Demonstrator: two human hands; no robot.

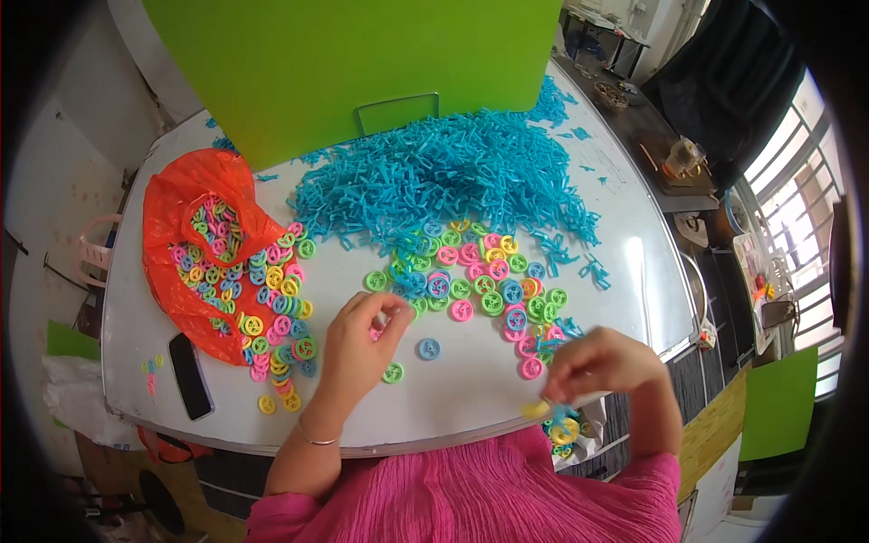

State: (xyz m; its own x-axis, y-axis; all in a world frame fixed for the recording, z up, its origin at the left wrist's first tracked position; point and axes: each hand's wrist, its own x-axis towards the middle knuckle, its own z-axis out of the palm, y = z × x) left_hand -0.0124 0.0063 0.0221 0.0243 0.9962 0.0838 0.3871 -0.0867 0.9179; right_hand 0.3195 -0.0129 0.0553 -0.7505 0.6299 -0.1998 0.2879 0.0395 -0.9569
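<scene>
Both hands hover over the near half of the counter, well apart from each other. The left hand has its fingers curled, with thumb and forefinger close together; a bit of pink shows behind them, but I cannot tell whether it is gripped. The right hand is bent and blurred by motion, above the counter's near edge; a yellow piece shows just under its fingertips, and whether they hold it or have let it go cannot be told. Below that hand, past the edge, more yellow wheels lie with light-blue bits.

Between and beyond the hands spread pink, green, yellow and blue toy wheels. One blue wheel lies alone to the right of the left hand, and a green wheel sits just beside that hand. Farther out from both is a heap of blue plastic pieces, before a green panel. Left of the left hand are an open red bag spilling wheels and a dark phone.
</scene>
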